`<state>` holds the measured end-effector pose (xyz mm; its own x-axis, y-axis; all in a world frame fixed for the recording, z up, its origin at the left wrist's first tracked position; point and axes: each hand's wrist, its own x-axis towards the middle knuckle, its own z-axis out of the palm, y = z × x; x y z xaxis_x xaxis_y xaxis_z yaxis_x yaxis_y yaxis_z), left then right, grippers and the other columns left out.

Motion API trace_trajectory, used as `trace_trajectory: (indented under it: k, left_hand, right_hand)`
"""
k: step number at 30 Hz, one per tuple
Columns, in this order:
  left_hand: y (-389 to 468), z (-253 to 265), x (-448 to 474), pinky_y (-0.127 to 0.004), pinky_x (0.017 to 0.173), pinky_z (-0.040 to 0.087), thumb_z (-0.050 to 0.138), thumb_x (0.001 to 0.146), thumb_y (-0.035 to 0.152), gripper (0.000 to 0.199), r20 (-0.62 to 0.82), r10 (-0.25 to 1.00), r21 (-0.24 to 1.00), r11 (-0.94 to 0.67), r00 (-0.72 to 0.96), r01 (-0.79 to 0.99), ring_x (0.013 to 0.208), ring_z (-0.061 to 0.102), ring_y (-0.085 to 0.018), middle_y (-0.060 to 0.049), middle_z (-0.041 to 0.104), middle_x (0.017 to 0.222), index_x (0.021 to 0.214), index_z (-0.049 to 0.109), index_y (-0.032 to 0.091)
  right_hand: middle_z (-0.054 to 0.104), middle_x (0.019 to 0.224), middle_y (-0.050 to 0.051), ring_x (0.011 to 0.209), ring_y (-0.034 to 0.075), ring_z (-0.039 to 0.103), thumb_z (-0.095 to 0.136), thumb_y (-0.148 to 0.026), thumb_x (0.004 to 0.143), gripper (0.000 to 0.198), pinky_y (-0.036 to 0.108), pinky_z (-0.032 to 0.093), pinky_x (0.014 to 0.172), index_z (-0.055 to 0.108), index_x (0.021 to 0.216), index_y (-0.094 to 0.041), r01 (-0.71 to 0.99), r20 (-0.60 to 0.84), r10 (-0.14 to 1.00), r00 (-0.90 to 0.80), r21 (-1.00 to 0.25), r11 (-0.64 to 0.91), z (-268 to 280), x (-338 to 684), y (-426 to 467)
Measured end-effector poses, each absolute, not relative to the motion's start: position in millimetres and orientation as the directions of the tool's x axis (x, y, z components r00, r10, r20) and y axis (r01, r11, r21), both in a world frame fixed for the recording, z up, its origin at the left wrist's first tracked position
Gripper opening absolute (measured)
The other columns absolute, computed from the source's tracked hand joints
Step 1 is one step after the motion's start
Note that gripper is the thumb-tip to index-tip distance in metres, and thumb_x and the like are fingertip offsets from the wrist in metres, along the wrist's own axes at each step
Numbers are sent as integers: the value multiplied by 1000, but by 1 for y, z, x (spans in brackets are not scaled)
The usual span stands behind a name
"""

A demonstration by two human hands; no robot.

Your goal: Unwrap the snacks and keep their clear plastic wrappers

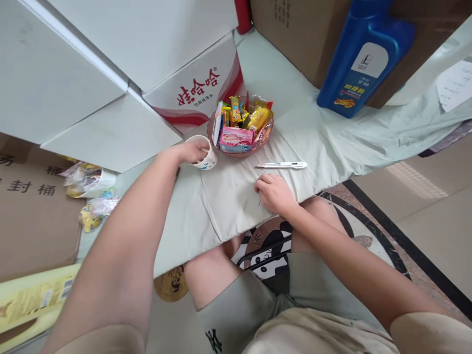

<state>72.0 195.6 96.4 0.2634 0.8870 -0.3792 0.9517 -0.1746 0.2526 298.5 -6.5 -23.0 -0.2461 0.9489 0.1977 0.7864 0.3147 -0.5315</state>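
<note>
My left hand (192, 150) reaches over the rim of a white paper cup (209, 161), its fingers dipping inside. The cup wall hides the fingertips and whatever they may touch. My right hand (273, 192) rests near the table's front edge with its fingers curled in, and I see nothing held in it. Just beyond it lies a white utility knife (287, 165), its thin blade end pointing left. Behind the cup, to its right, sits a pinkish clear bowl (241, 153) with several wrapped snacks and a pink snack box (236, 138).
White cartons (177, 44) stand at the back left. A blue jug (363, 64) stands before a brown box (295, 34) at the back right. Snack wrappers fill another cup (105, 181) on the left. A pale yellow bottle (40, 295) lies lower left. Greenish cloth (236, 211) covers the table.
</note>
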Motion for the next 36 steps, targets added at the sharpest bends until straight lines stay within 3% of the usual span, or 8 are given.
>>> trace_trajectory:
  k: [3,6,10,17,22,25,29,36]
  left_hand:
    - [178,129,46,-34,85,53,58,74,26,32,-239,933,217,-219,270,951,88,67,-24,-6,75,95,101,73,22]
    - [141,140,9,-35,85,52,54,78,23,28,-86,971,236,-197,222,952,86,67,-23,-7,74,94,100,72,21]
    - [83,107,-56,-35,84,51,54,80,24,26,5,995,276,-94,96,957,84,67,-24,-6,73,91,99,71,22]
    - [40,58,-203,-45,108,42,64,71,15,29,169,956,185,207,-238,961,117,56,-31,-13,61,118,99,66,20]
    - [52,51,-264,-55,122,26,71,65,7,47,98,938,217,305,-332,927,137,40,-32,-9,46,144,109,60,19]
    - [59,42,-272,-54,120,31,70,65,5,54,48,919,209,374,-392,904,128,46,-29,-9,52,134,114,55,20]
    - [59,40,-262,-57,113,37,76,68,18,48,134,838,197,501,-530,843,116,49,-31,-8,52,116,110,53,23]
    - [50,57,-258,-45,106,43,68,79,19,22,217,843,289,427,-493,857,98,50,-23,-2,50,87,95,52,21]
  right_hand:
    - [66,96,11,89,24,53,46,-9,88,25,37,35,80,69,87,-18,800,238,939,-247,-497,337,-27,299,-8]
    - [66,96,12,86,25,53,45,-10,87,26,38,35,79,69,89,-17,815,278,925,-260,-451,365,-31,300,-10]
    - [67,97,12,88,27,52,46,-16,89,25,40,36,80,70,90,-18,846,293,909,-296,-362,392,-32,300,-12]
    - [66,95,12,89,28,54,46,-22,90,24,42,40,82,70,91,-18,873,295,896,-331,-266,410,-32,302,-14]
    - [65,96,12,88,27,54,44,-23,91,26,43,42,81,70,91,-19,881,279,901,-332,-251,402,-34,303,-14]
    - [65,95,12,89,27,54,44,-22,90,26,43,43,81,70,91,-20,886,281,901,-331,-237,399,-34,304,-15]
    - [64,95,13,89,28,54,45,-20,89,25,44,44,81,70,90,-20,889,272,906,-324,-239,390,-34,304,-15]
    - [64,95,13,91,29,54,45,-21,90,26,45,43,81,70,91,-20,884,273,908,-319,-260,389,-35,304,-14]
